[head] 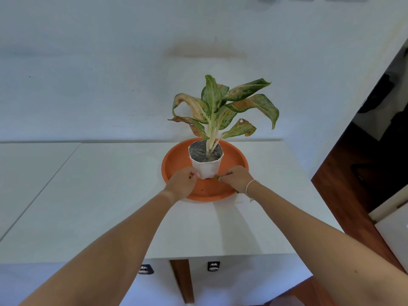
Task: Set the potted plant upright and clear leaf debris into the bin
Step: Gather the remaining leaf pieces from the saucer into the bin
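Potted plant (207, 160) upright, pot base hidden behind hands (206, 180)

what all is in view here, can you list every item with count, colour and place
potted plant: one, green leaves with brown patches, upright in the pot
pot: one, white, standing on the saucer
saucer: one, orange, on the counter near the wall
leaf scrap: one, green, small, at the right fingertips beside the pot's base
counter: one, white, running along the wall
drawer pulls: two, dark, below the counter edge
floor: brown wood, at right
bracelet: one, pale, on the right wrist
left hand: one, at the pot's base, left side
right hand: one, pinching the leaf scrap
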Demonstrator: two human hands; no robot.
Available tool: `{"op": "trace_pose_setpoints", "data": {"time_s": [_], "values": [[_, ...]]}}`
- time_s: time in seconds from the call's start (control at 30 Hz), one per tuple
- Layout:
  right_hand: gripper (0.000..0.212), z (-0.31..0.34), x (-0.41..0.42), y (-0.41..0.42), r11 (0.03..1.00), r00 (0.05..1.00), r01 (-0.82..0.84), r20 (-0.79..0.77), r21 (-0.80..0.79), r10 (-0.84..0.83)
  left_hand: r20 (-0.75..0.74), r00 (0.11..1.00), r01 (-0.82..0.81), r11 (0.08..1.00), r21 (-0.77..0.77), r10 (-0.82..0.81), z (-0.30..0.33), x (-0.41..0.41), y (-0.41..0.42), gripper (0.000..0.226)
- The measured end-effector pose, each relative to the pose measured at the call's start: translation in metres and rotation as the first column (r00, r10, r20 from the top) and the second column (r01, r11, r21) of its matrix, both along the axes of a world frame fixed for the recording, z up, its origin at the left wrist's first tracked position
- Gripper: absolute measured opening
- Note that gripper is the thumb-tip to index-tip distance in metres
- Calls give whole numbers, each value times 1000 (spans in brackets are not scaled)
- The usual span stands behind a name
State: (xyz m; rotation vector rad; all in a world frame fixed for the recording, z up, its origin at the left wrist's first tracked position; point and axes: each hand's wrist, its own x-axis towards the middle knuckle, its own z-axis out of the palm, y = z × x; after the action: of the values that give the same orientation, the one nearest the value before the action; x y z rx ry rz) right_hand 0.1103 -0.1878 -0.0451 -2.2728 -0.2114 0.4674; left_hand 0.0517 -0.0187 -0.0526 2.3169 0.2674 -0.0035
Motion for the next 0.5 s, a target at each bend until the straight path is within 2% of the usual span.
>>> {"op": "trace_pose_setpoints", "data": {"time_s": [0.07,0.2,0.33,0.5], "values": [[20,4,-6,-5,992,992,64,-116,110,-51,-25,999,-45,995,-94,43,3,-2,-2,17],[35,2,-18,-14,920,925,225,-368,321,-98,-138,988,-114,921,-371,67,13,-8,-5,26],[32,1,-32,-20,783,844,380,-531,492,-76,-173,976,-203,846,-493,133,18,-17,-9,27],[24,1,-42,-21,580,750,570,-657,582,-77,-166,977,-208,764,-611,133,14,-20,-4,30]]}}
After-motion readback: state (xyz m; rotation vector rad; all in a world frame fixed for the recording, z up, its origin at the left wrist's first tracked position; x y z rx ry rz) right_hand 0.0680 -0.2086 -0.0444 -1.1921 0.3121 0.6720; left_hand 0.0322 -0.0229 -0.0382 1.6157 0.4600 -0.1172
